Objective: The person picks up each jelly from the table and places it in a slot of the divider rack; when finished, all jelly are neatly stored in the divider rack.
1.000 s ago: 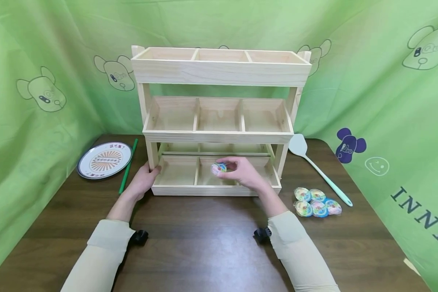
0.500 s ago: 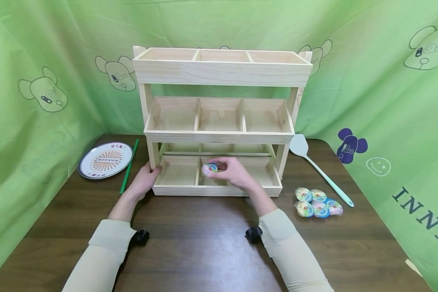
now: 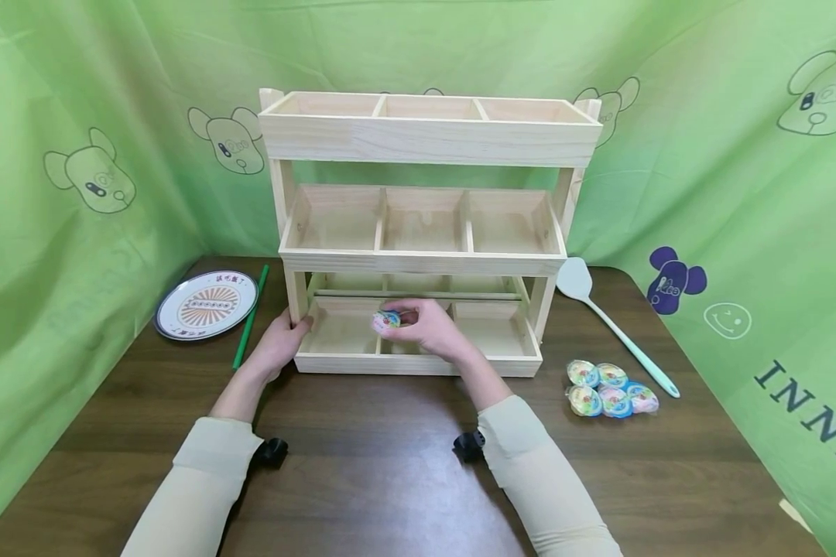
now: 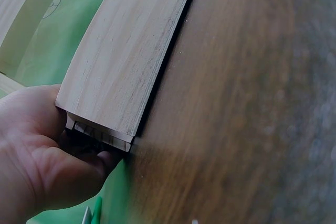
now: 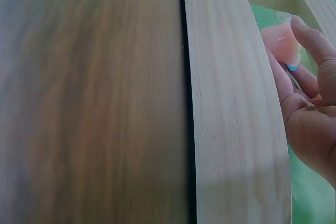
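A three-tier wooden rack (image 3: pixel 425 142) with divided trays stands on the table in the head view. My left hand (image 3: pixel 275 346) grips the left end of its bottom tray (image 4: pixel 126 51), the thumb at the tray's edge and the fingers partly hidden behind the end. Between right thumb and fingers I pinch a small jelly cup (image 3: pixel 386 322) with a blue rim. My right hand (image 3: pixel 428 328) is over the bottom tray, near the divider between the left and middle compartments. In the right wrist view the cup (image 5: pixel 283 44) looks pinkish and translucent, beyond the tray's front board.
Several more jelly cups (image 3: pixel 602 389) lie grouped on the table at the right. Behind them is a pale spatula (image 3: pixel 623 333), its handle pointing forward. At the left lie a white plate (image 3: pixel 207 305) and a green stick (image 3: pixel 251 317). Green cloth (image 3: pixel 111 70) hangs around the table.
My right hand has moved left with the jelly cup, from the middle compartment toward the left divider. My left hand has kept its grip on the rack. The head view has shifted slightly.
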`<state>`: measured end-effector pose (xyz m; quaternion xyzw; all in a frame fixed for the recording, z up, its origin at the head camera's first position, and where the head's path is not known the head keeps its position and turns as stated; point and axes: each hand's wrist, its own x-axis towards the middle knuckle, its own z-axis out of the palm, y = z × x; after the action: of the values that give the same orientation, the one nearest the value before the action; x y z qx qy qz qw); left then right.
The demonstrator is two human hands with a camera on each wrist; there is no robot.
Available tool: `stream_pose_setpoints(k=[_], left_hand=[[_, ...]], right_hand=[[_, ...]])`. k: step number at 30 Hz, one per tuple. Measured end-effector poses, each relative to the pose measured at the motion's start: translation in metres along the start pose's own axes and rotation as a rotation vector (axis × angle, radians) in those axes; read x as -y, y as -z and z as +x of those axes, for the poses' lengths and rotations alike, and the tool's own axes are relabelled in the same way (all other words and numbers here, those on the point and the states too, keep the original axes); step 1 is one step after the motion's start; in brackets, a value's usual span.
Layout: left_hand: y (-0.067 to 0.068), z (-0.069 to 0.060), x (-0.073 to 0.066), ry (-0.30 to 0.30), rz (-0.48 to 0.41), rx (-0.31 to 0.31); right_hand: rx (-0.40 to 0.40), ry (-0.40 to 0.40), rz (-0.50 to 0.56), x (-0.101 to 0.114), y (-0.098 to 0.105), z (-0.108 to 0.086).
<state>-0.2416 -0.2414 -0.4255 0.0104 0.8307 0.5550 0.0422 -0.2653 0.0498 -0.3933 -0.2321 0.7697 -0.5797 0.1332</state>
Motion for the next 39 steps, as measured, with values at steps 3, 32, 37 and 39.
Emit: stream_pose_setpoints(k=[3,32,37,39], left_hand=[[0.000,0.001,0.000,-0.004,0.000,-0.001],[-0.002,0.001,0.001,-0.005,-0.022,-0.011],[-0.002,0.001,0.001,-0.006,-0.022,-0.002],[-0.001,0.002,0.001,-0.002,-0.031,0.001]], right_hand=[[0.003,0.016,-0.009,0.001,-0.005,0.004],[0.015,0.039,-0.026,0.003,-0.045,0.036],[0.015,0.028,-0.004,0.003,-0.054,0.041],[0.007,0.030,-0.005,0.003,-0.056,0.043]])
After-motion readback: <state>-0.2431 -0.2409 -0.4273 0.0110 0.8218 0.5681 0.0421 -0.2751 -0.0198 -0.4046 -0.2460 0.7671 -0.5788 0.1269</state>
